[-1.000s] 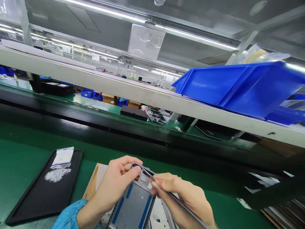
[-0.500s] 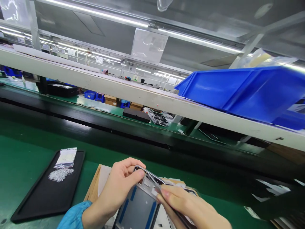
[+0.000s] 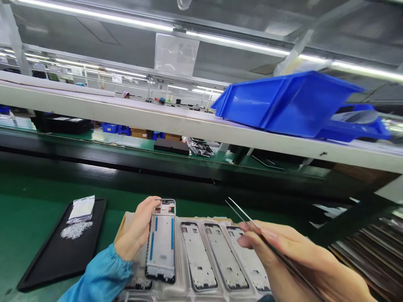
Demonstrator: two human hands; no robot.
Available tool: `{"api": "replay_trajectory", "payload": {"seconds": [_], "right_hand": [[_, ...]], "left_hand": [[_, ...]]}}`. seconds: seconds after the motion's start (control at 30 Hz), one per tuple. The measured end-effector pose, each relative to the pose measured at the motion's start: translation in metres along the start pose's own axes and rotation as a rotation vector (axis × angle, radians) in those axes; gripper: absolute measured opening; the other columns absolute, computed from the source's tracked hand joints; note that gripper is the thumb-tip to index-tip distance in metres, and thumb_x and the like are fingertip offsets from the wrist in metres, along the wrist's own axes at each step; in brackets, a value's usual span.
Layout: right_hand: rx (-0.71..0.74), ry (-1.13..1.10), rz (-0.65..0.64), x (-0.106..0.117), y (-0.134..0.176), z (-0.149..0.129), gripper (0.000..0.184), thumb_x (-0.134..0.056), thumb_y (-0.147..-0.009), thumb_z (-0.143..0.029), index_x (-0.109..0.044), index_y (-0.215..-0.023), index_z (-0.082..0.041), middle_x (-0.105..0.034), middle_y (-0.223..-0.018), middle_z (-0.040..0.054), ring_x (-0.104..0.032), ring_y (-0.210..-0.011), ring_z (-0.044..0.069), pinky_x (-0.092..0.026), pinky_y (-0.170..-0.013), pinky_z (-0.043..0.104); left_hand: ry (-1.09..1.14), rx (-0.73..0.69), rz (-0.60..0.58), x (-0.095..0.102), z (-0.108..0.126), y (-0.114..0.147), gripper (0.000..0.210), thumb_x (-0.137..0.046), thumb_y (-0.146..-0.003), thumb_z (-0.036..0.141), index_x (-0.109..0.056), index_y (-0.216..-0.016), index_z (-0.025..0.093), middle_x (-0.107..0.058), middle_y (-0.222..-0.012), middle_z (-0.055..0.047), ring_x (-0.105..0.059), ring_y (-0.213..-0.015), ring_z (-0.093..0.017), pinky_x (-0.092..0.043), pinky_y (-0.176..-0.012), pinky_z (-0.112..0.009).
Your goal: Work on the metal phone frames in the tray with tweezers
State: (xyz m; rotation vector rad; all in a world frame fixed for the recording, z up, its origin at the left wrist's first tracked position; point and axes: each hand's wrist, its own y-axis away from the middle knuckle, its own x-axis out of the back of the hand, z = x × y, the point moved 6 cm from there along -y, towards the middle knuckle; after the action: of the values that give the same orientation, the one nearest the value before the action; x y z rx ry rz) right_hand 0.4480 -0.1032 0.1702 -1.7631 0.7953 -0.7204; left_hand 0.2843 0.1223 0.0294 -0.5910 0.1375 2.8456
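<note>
Head view: the left hand [image 3: 138, 228] has the frame [image 3: 161, 240] pinched along its left edge, thumb up near the top corner, fingers closed behind it. The frame is a phone-shaped metal shell, pale grey inside with two blue strips running lengthwise, a dark rim around it and cut-outs at the top end. It stands upright over the left end of the tray [image 3: 185, 285], whose clear pockets hold three more frames [image 3: 222, 256] side by side just right of it, each bare grey without blue strips. The right hand [image 3: 283, 247] hovers over the tray's right end, fingers closed around tweezers [image 3: 244, 216]; their two thin tips point up and back, slightly apart and gripping nothing. Left of the tray lies a black mat [image 3: 47, 260] carrying a small bag [image 3: 82, 208] and a scatter of tiny clear parts [image 3: 75, 229]. Above the tray's right end, a blue bin [image 3: 283, 105] sits on the shelf [image 3: 157, 117].
</note>
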Motion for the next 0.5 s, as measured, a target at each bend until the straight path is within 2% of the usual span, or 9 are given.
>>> {"api": "replay_trajectory", "payload": {"seconds": [0.13, 0.23, 0.3, 0.4, 0.47, 0.5], "right_hand": [[0.073, -0.144, 0.075, 0.002, -0.006, -0.003, 0.034, -0.076, -0.078, 0.003, -0.075, -0.098, -0.023, -0.077, -0.092, -0.0012, -0.075, -0.079, 0.017, -0.063, -0.065, 0.028], [0.111, -0.206, 0.116, 0.005, -0.008, -0.002, 0.039, -0.074, -0.077, 0.007, -0.075, -0.103, -0.022, -0.077, -0.092, -0.0008, -0.074, -0.077, 0.016, -0.062, -0.06, 0.028], [0.12, -0.233, 0.143, 0.009, -0.009, -0.002, 0.042, -0.074, -0.077, 0.008, -0.075, -0.105, -0.022, -0.076, -0.092, -0.0004, -0.074, -0.075, 0.017, -0.061, -0.057, 0.029], [0.144, -0.266, 0.197, 0.019, -0.009, -0.005, 0.043, -0.073, -0.077, 0.009, -0.075, -0.107, -0.021, -0.076, -0.091, 0.0001, -0.073, -0.073, 0.016, -0.06, -0.053, 0.028], [0.13, -0.291, 0.237, 0.026, -0.008, -0.006, 0.041, -0.072, -0.078, 0.009, -0.074, -0.106, -0.021, -0.076, -0.089, 0.0, -0.073, -0.072, 0.016, -0.06, -0.053, 0.028], [0.115, -0.299, 0.256, 0.03, -0.008, -0.006, 0.04, -0.072, -0.079, 0.007, -0.074, -0.105, -0.022, -0.076, -0.088, -0.0002, -0.073, -0.072, 0.016, -0.06, -0.053, 0.029]], "left_hand": [[-0.177, 0.033, 0.109, 0.005, -0.059, -0.014, 0.023, -0.073, -0.081, 0.033, -0.058, -0.075, 0.017, -0.059, -0.076, 0.002, -0.059, -0.072, -0.015, -0.049, -0.07, -0.03], [-0.349, 0.028, 0.146, 0.011, -0.084, -0.025, 0.025, -0.066, -0.093, 0.03, -0.056, -0.074, 0.016, -0.058, -0.075, 0.002, -0.058, -0.07, -0.014, -0.05, -0.07, -0.03], [-0.46, -0.003, 0.116, 0.011, -0.086, -0.031, 0.025, -0.063, -0.095, 0.032, -0.058, -0.077, 0.016, -0.06, -0.078, 0.001, -0.059, -0.071, -0.014, -0.052, -0.07, -0.031], [-0.647, -0.109, 0.032, 0.006, -0.073, -0.035, 0.016, -0.064, -0.092, 0.03, -0.061, -0.086, 0.015, -0.065, -0.087, -0.002, -0.064, -0.08, -0.018, -0.054, -0.077, -0.037], [-0.783, -0.246, -0.02, -0.005, -0.057, -0.032, 0.01, -0.063, -0.088, 0.021, -0.063, -0.096, 0.017, -0.066, -0.107, -0.009, -0.063, -0.104, -0.025, -0.05, -0.093, -0.044], [-0.85, -0.322, -0.052, -0.012, -0.051, -0.03, 0.016, -0.06, -0.085, 0.017, -0.063, -0.101, 0.018, -0.063, -0.119, -0.012, -0.057, -0.118, -0.028, -0.045, -0.102, -0.047]]}}
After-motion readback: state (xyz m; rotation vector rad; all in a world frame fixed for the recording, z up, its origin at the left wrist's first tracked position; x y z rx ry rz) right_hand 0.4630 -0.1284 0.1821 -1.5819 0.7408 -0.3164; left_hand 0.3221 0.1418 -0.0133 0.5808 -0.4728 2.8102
